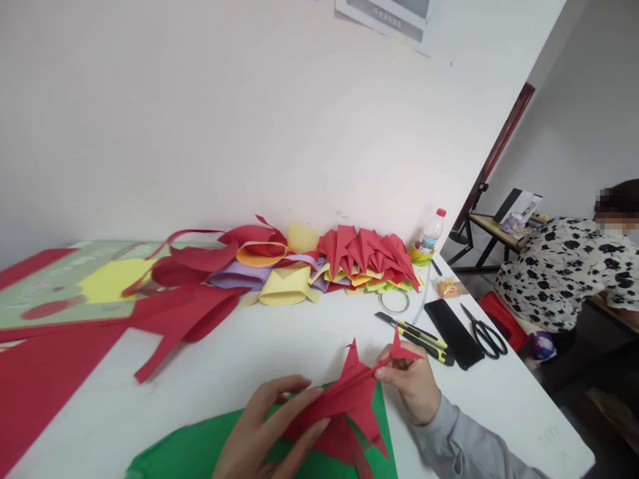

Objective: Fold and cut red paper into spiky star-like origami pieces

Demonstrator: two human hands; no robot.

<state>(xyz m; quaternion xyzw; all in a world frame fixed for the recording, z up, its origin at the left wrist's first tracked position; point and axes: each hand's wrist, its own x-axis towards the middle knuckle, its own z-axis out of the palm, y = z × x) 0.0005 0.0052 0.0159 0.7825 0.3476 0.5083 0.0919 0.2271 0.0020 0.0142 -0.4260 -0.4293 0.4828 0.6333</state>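
Note:
A red folded paper figure [347, 398] with several pointed, cut limbs is held between my two hands above a sheet of green paper [194, 442]. My left hand [274, 429] grips its broad lower-left part between thumb and fingers. At the upper right, my right hand [413, 386] pinches a narrow part of it that ends in a forked tip. The figure's lowest part runs off the bottom of the view. Just beyond my right hand lie two yellow-and-black utility knives [422, 339].
Along the wall are a row of red folded paper pieces [367, 253] and rolled coloured papers [284, 286]. Black scissors [484, 332], a black case [453, 332], a tape roll [394, 301] and a bottle [432, 233] lie rightward. A person in a patterned shirt [559, 266] sits far right.

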